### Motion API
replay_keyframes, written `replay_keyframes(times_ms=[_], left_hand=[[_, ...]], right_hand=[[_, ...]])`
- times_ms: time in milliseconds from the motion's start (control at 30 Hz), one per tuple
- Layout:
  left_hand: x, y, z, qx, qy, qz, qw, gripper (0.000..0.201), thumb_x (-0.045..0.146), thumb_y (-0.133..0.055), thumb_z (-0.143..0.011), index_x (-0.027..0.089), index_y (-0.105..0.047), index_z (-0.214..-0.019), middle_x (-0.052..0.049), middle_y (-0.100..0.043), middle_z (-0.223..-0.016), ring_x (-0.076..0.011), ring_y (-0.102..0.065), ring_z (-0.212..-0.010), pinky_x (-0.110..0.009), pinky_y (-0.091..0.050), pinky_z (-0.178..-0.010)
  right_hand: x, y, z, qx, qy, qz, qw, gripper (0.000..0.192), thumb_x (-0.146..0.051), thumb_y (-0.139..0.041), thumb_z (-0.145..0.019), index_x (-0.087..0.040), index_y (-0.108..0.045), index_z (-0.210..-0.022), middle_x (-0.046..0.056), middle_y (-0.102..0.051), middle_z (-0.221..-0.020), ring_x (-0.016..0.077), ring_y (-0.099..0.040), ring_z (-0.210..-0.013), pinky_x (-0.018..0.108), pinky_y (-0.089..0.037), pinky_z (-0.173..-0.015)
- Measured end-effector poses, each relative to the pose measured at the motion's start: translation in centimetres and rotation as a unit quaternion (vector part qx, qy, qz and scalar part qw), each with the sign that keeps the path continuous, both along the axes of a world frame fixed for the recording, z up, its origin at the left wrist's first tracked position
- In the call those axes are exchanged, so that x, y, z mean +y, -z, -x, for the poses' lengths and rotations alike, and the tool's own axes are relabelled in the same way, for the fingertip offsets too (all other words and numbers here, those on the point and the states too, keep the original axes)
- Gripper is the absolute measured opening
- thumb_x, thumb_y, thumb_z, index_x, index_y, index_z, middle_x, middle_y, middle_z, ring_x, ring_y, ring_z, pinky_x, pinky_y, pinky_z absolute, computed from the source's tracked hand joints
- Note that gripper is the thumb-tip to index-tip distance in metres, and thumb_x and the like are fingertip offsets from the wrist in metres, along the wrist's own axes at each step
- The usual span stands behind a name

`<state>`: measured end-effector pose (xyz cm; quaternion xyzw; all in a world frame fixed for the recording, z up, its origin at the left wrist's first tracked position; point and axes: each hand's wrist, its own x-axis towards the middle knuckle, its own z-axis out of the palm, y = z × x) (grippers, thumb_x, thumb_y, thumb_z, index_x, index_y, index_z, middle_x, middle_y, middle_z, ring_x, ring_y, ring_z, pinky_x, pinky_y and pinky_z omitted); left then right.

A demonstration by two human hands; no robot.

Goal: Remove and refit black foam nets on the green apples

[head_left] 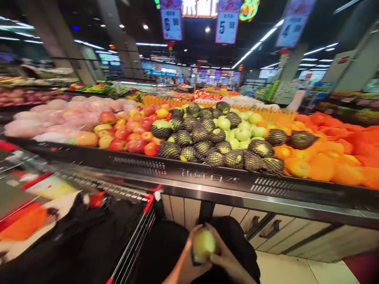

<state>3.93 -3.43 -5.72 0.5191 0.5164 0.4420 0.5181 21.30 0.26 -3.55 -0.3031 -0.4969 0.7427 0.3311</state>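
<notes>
A long fruit stand (207,179) runs across the middle of the frame, its dark front edge slanting down toward the right. On it, from left to right, you see pale pink wrapped fruit (59,114), a heap of red and yellow apples (130,134), dark netted fruit (204,148) with bare green apples (242,128) behind it, and orange netted fruit (334,154) at the right edge. Numbered price signs (226,25) hang along the top.

In the lower left of the frame sits your shopping cart (133,240) with red trim, holding a black bag (89,236) and an orange item (23,223).

At the bottom centre, both your hands close around one pale green fruit (203,245), held low in front of your dark clothing and below the stand's edge. Your left hand (186,260) wraps its left side with fingers curled over the top; your right hand (227,260) clasps its right side, thumb against it.
</notes>
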Motion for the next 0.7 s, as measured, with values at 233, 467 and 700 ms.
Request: replay_keyframes(times_ms=[233, 467, 700], left_hand=[[0.9, -2.0, 3.6, 0.165, 0.106, -0.114, 0.974, 0.086, 0.048, -0.079, -0.075, 0.023, -0.044, -0.149, -0.014, -0.050, -0.152, -0.0307, -0.051, -0.137, -0.044, -0.041, -0.117], [1.2, -3.4, 19.1, 0.503, -0.377, 0.193, 0.753, 0.038, 0.033, -0.049, -0.096, 0.019, -0.062, -0.129, -0.015, -0.057, -0.140, -0.0293, -0.052, -0.131, -0.044, -0.043, -0.111], [-0.2, -0.6, 26.2, 0.446, -0.491, 0.407, 0.628, 0.037, 0.019, -0.051, -0.086, 0.000, -0.064, -0.115, -0.033, -0.061, -0.121, -0.0420, -0.056, -0.120, -0.050, -0.049, -0.091]], right_hand=[[-0.6, 14.7, -7.4, -0.007, 0.043, 0.309, 0.950, 0.051, -0.056, -0.094, -0.039, -0.026, -0.076, -0.077, 0.012, -0.077, -0.087, 0.0342, -0.072, -0.090, 0.045, -0.058, -0.082], [0.3, 20.3, -11.3, 0.104, 0.176, 0.369, 0.907, 0.083, -0.071, -0.090, -0.034, -0.035, -0.075, -0.106, 0.005, -0.077, -0.108, 0.0169, -0.072, -0.075, 0.021, -0.058, -0.054], [1.2, 20.2, -10.2, 0.060, 0.124, 0.385, 0.912, 0.074, -0.065, -0.093, -0.032, -0.034, -0.076, -0.097, 0.010, -0.074, -0.107, 0.0294, -0.074, -0.097, 0.034, -0.062, -0.064]])
